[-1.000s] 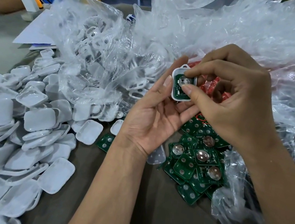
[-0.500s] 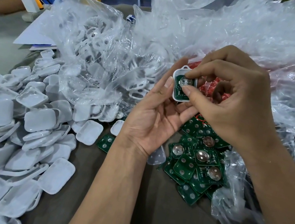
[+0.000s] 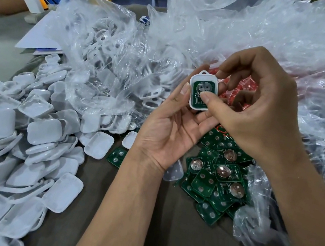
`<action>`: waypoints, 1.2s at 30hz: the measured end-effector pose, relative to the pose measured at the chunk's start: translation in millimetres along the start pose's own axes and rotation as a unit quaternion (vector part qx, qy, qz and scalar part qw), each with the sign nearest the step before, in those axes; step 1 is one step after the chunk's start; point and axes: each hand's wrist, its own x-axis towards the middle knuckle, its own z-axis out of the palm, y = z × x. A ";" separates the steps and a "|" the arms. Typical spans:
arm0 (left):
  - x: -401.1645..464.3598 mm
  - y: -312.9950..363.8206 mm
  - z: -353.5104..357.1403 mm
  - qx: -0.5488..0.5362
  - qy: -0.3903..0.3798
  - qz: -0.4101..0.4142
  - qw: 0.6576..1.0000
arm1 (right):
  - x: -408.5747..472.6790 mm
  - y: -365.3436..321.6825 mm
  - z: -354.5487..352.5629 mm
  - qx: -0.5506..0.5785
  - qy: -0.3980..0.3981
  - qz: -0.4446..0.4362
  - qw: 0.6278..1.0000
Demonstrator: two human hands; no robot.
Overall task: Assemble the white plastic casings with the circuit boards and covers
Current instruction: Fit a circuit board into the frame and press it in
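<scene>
The white casing (image 3: 203, 92), with a green circuit board (image 3: 202, 93) seated inside, was held above the loose boards (image 3: 218, 179). The left hand (image 3: 174, 129) cradled it in curled fingers; the right hand (image 3: 253, 108) pinched it, thumb pressing the board. The board-seating step appeared current; the next move would call for a cover from the white pile (image 3: 23, 141).

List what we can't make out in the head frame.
- Circuit board in casing: lower part hidden by right hand thumb; seating unclear.
- Casing back: hidden against left hand fingers.
- Bagged white parts: blurred by crumpled plastic.
- Red items: behind right hand and film, unidentifiable.
</scene>
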 end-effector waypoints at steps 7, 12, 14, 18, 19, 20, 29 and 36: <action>-2.0 -0.2 1.2 -0.036 0.010 -0.008 0.999 | -2.2 -4.2 0.0 0.029 0.006 0.002 1.000; -2.8 0.2 4.6 -0.049 0.030 -0.001 0.998 | -2.1 -4.5 -0.5 0.053 0.014 0.010 0.998; -2.6 0.2 6.4 -0.051 0.039 0.002 0.998 | -1.8 -3.3 -0.5 0.066 0.023 0.023 0.997; -2.4 1.2 9.4 -0.048 0.053 0.012 0.997 | -2.1 -2.8 -0.8 0.034 0.039 -0.004 0.999; -2.3 1.4 9.4 -0.048 0.058 0.017 0.997 | -1.9 -2.1 -1.4 0.022 0.039 -0.015 0.999; -2.2 1.7 9.2 -0.048 0.063 0.022 0.997 | -1.7 -0.9 -1.6 0.010 0.036 -0.022 0.999; -2.4 2.8 11.1 -0.053 0.055 0.040 0.996 | -4.4 -2.2 3.1 -0.040 -0.035 -0.019 0.998; -1.9 3.5 8.7 -0.056 0.052 0.040 0.996 | -2.4 -0.8 3.5 -0.042 -0.045 -0.016 0.998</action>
